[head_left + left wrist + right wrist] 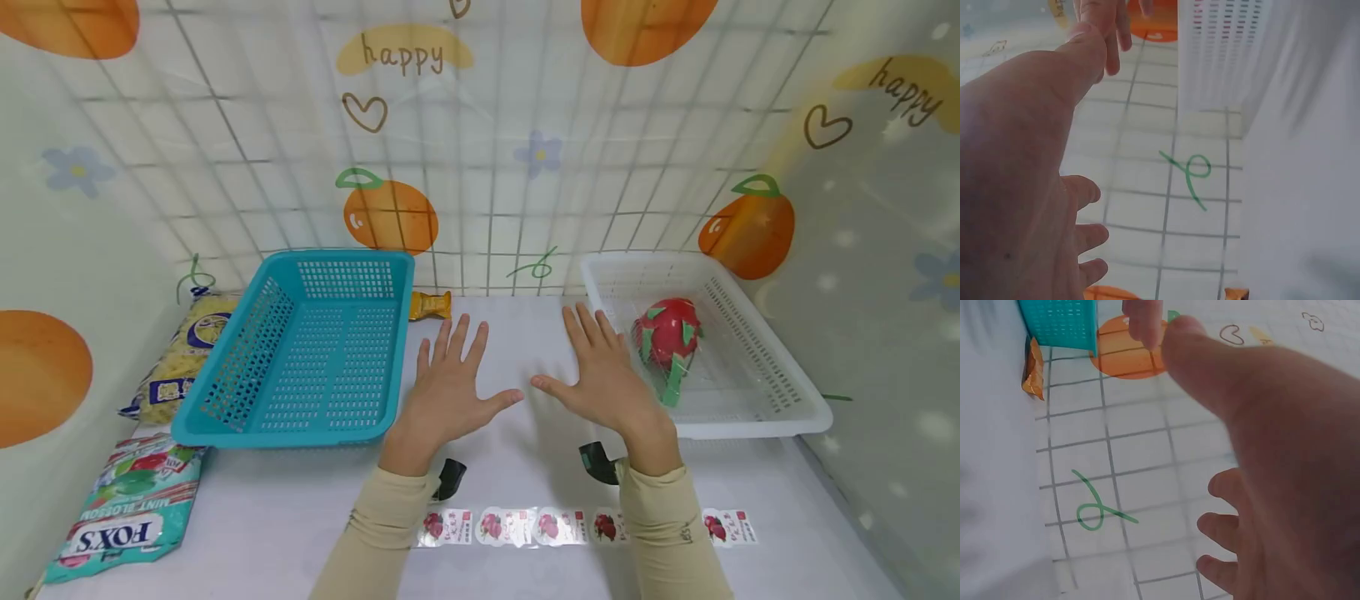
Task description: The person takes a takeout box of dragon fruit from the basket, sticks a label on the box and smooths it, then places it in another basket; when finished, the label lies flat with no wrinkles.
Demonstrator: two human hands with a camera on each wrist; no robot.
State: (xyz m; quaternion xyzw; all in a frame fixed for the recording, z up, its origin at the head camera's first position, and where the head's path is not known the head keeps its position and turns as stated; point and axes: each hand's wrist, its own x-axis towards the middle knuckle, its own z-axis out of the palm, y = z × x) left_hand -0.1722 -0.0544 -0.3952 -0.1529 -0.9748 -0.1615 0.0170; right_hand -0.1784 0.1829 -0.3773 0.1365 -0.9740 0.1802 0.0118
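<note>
In the head view my left hand (450, 396) is held out flat over the white table, fingers spread and holding nothing. It is nearest to the teal basket (330, 367) on its left. My right hand (607, 383) mirrors it, fingers straight and thumb out, beside the white basket (757, 425). A red toy dragon fruit (671, 333) with green leaf tips lies in the white basket, seemingly in a fine net. A row of dragon fruit stickers (558, 527) lies near the front, partly hidden by the right sleeve. Both wrist views show thumbs and fingers with nothing between them.
Left of the teal basket lie a yellow noodle-like bag (187, 358) and a teal FOX'S candy bag (131, 504). A small orange wrapped snack (431, 306) sits at the back by the teal basket. A patterned curtain (487, 167) hangs over a wire grid behind.
</note>
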